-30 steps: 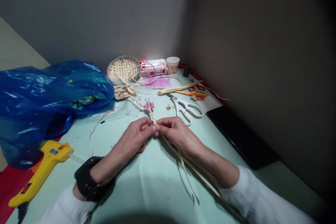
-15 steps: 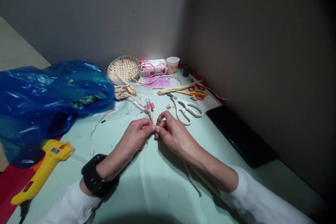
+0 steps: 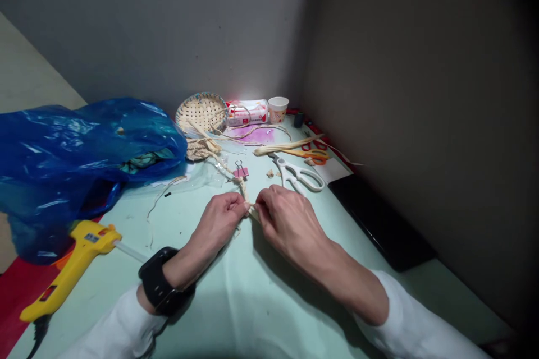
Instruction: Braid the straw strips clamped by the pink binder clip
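A pale braid of straw-like strands (image 3: pixel 242 186) runs down from a pink binder clip (image 3: pixel 241 173) to my fingers. My left hand (image 3: pixel 223 217), with a black watch on its wrist, pinches the lower end of the braid. Close beside it, my right hand (image 3: pixel 286 214) is closed on a strand that spans the small gap between the two hands. The fingertips partly hide the weave. White-handled scissors (image 3: pixel 309 178) lie just beyond my right hand.
A yellow glue gun (image 3: pixel 69 269) lies at the left, below a blue plastic bag (image 3: pixel 84 162). At the back are a woven basket (image 3: pixel 202 112), a tissue pack (image 3: pixel 248 114) and a paper cup (image 3: pixel 278 109). Orange scissors (image 3: pixel 316 155) and a black flat object (image 3: pixel 379 221) sit right.
My right hand has turned knuckles-up and drawn slightly away from the left, pulling the strand across the gap. The loose strand ends under my right forearm no longer show.
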The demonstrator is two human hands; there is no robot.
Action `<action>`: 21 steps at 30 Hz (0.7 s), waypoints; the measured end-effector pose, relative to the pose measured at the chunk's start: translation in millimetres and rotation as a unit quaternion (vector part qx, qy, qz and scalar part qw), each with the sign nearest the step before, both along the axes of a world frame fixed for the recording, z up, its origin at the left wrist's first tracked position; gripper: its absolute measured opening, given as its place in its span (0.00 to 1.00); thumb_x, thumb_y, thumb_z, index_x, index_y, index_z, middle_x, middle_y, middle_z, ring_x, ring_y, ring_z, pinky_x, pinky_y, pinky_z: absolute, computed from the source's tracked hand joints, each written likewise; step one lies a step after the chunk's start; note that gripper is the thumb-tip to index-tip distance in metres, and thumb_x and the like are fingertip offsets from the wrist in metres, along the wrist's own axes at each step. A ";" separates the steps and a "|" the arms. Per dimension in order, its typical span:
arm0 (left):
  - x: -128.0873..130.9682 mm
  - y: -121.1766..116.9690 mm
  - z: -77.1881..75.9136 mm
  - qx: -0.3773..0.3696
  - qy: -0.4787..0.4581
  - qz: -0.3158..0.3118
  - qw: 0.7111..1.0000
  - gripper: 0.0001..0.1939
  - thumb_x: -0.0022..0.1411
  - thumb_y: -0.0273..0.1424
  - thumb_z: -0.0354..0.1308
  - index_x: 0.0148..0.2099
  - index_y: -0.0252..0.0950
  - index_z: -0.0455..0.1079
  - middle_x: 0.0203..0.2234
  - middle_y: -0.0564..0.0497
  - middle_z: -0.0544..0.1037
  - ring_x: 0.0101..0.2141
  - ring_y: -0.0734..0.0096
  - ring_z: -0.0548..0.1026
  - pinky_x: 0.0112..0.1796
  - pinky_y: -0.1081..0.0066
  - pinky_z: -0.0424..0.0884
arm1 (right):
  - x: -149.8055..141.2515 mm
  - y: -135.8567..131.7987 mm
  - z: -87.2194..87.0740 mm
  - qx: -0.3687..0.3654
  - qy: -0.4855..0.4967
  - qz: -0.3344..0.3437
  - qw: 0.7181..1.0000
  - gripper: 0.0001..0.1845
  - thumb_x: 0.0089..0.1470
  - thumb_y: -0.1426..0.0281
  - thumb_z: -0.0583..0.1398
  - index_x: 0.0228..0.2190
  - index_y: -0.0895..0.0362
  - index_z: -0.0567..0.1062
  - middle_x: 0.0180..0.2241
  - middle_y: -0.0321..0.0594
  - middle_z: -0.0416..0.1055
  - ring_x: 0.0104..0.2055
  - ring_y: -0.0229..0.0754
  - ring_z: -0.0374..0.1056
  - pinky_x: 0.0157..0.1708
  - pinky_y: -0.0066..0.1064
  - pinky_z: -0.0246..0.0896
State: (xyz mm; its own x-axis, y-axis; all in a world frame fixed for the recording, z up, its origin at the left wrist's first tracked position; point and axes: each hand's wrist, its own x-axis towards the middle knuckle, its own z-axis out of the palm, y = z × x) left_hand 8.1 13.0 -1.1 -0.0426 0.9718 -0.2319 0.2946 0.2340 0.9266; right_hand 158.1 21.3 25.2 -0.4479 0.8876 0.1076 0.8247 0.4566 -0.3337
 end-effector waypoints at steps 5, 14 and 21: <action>-7.1 -0.2 1.7 -0.056 -0.096 -0.011 0.994 0.09 0.52 0.30 0.54 0.24 0.36 0.58 0.13 0.62 0.52 0.15 0.83 0.46 0.17 0.75 0.41 | -9.7 -23.3 -7.1 0.085 -0.040 0.041 0.995 0.07 0.55 0.76 0.53 0.34 0.58 0.70 0.31 0.41 0.68 0.29 0.42 0.64 0.24 0.34 0.44; -21.9 2.6 3.0 -0.107 -0.254 -0.076 0.958 0.13 0.53 0.30 0.59 0.25 0.37 0.55 0.17 0.62 0.47 0.18 0.82 0.41 0.17 0.76 0.37 | -26.6 -39.7 -34.4 0.256 -0.106 0.127 0.952 0.13 0.48 0.86 0.52 0.34 0.62 0.70 0.28 0.45 0.68 0.28 0.45 0.64 0.22 0.34 0.54; -16.5 -6.1 12.4 -0.060 -0.122 -0.067 0.988 0.12 0.56 0.34 0.56 0.26 0.36 0.57 0.18 0.60 0.54 0.18 0.82 0.47 0.18 0.75 0.41 | -10.5 -17.8 -13.8 0.136 0.022 0.116 0.984 0.10 0.57 0.71 0.55 0.31 0.60 0.75 0.29 0.44 0.72 0.34 0.46 0.65 0.35 0.36 0.59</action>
